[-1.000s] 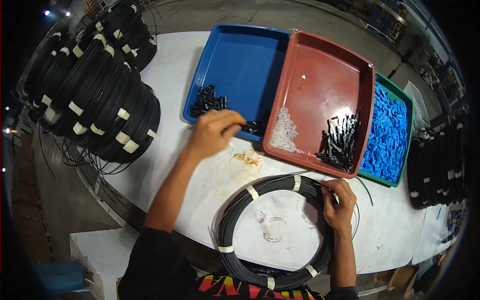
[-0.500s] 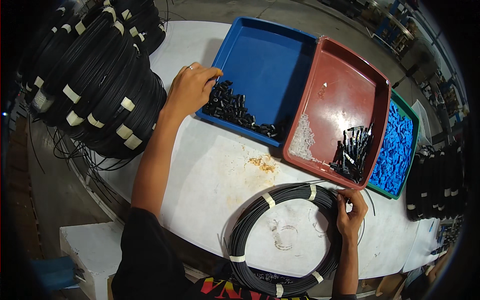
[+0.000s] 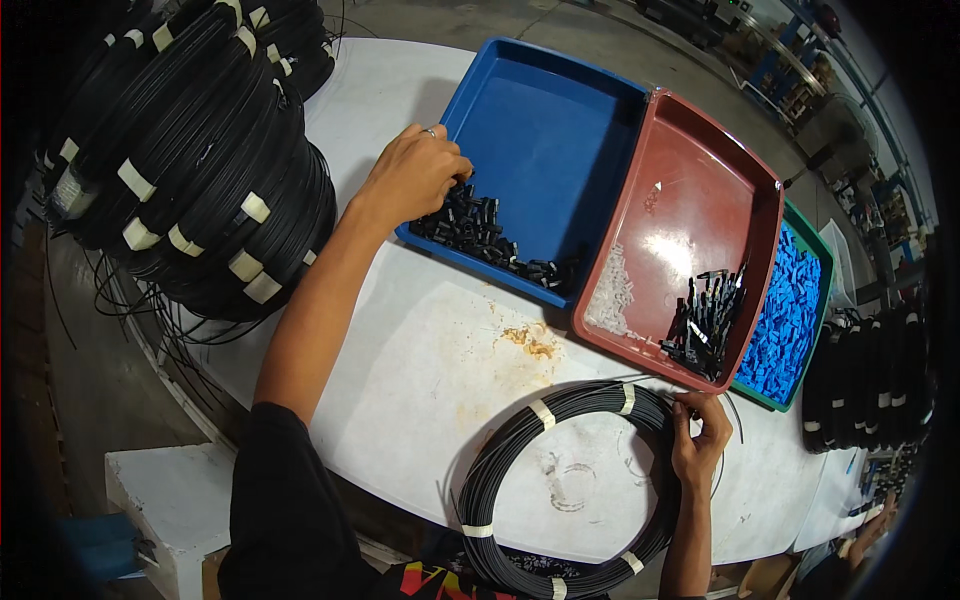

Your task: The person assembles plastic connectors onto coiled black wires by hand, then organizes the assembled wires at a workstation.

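My left hand (image 3: 420, 172) reaches over the near left wall of the blue tray (image 3: 545, 125). Its fingers are bent together at the top of a pile of small black plastic fittings (image 3: 475, 228); whatever lies between the fingertips is hidden. Below the trays, a coil of thin black cable (image 3: 512, 440), bound with pale tape bands, rests on the white table. My right hand (image 3: 702, 440) is at the coil's right side, thumb and fingers pinched on black cable near the red tray's lower corner.
The red tray (image 3: 690, 180) holds small clear pieces (image 3: 612, 295) and slim black parts (image 3: 705, 320). Beyond it, a green tray (image 3: 826, 275) is full of blue pieces (image 3: 785, 325). Large stacks of cable coils (image 3: 210, 190) stand at left, more coils (image 3: 868, 385) at right. Another person's hand (image 3: 878, 525) shows lower right.
My left hand has moved from the blue tray's edge farther in over the black fittings, its fingers now bent downward. The right hand keeps its pinch at the coil. The view has shifted slightly.
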{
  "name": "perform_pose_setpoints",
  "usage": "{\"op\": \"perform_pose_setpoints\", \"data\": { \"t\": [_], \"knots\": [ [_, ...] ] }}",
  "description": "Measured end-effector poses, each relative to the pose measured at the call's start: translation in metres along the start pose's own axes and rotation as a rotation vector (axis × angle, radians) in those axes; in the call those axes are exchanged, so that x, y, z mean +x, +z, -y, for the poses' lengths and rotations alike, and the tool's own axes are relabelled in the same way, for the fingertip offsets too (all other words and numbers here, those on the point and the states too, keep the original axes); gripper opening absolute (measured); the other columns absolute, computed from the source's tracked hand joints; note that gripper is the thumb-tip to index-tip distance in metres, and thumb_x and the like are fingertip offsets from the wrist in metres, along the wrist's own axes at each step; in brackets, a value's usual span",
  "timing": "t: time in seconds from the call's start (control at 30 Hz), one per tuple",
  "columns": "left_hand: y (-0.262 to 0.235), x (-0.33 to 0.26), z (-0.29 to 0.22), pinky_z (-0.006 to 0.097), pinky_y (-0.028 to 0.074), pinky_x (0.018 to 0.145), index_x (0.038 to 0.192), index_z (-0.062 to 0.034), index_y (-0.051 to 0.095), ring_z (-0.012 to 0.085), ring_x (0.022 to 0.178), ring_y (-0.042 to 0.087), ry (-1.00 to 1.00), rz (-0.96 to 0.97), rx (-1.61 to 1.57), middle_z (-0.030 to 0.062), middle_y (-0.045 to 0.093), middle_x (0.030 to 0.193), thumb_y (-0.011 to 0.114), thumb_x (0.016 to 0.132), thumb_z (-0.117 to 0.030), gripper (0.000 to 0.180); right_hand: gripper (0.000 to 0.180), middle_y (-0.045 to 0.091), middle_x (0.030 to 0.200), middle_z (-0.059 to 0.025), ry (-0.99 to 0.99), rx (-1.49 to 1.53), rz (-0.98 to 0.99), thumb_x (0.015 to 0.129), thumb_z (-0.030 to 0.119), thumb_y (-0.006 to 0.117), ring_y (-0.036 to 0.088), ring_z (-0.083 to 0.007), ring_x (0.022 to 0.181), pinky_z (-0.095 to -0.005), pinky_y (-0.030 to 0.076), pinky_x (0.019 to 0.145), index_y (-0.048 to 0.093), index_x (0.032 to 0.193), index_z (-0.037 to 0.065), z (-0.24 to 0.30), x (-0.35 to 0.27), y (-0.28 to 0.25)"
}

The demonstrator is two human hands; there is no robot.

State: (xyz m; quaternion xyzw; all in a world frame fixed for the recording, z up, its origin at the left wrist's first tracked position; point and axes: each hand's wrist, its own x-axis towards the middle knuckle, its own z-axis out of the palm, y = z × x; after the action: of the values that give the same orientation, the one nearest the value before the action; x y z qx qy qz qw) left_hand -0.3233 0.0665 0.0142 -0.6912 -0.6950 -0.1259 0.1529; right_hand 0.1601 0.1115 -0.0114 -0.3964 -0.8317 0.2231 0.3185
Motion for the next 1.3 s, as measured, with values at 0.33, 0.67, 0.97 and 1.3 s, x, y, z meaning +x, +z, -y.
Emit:
{"op": "perform_pose_setpoints", "data": {
  "t": [0.33, 0.67, 0.97, 1.3],
  "knots": [
    [-0.004, 0.003, 0.005, 0.035, 0.044, 0.088, 0.097, -0.0109, 0.08, 0.0199, 0.099, 0.06, 0.083, 0.044, 0.034, 0.0012, 0.072, 0.09, 0.077, 0.076, -0.005, 0.022, 0.005, 0.065, 0.083, -0.0076, 0.024, 0.041, 0.001, 0.088, 0.001, 0.071, 0.056, -0.0161, 0.073, -0.0293, 0.044, 0.068, 0.069, 0.092, -0.002, -0.001, 0.0, -0.001],
    [-0.027, 0.003, -0.033, 0.039, 0.047, 0.081, 0.081, -0.0069, 0.073, 0.0268, 0.085, 0.062, 0.04, -0.187, -0.193, 0.0078, 0.069, 0.077, 0.075, 0.068, -0.005, 0.013, 0.009, 0.067, 0.083, -0.0134, -0.031, 0.142, 0.022, 0.084, 0.0, 0.072, 0.065, -0.0298, 0.076, -0.037, 0.051, 0.07, 0.072, 0.093, 0.002, -0.01, -0.004, -0.002],
    [-0.015, 0.011, -0.223, 0.035, 0.051, 0.072, 0.083, -0.0073, 0.072, 0.0223, 0.075, 0.065, 0.134, -0.298, -0.696, 0.0063, 0.071, 0.08, 0.081, 0.068, -0.007, 0.017, 0.009, 0.064, 0.085, -0.0132, -0.192, 0.129, -0.003, 0.081, 0.001, 0.072, 0.063, -0.0346, 0.082, -0.0422, 0.049, 0.075, 0.069, 0.089, 0.002, -0.022, -0.008, -0.003],
    [0.0, 0.015, -0.287, 0.034, 0.054, 0.073, 0.1, -0.0024, 0.075, 0.0211, 0.081, 0.068, 0.223, -0.333, -0.919, 0.0103, 0.074, 0.092, 0.076, 0.081, -0.003, 0.02, 0.011, 0.067, 0.086, -0.0156, -0.215, 0.252, 0.053, 0.086, 0.006, 0.072, 0.066, -0.033, 0.077, -0.0406, 0.052, 0.07, 0.069, 0.096, 0.001, -0.04, -0.008, -0.017]
  ]
}}
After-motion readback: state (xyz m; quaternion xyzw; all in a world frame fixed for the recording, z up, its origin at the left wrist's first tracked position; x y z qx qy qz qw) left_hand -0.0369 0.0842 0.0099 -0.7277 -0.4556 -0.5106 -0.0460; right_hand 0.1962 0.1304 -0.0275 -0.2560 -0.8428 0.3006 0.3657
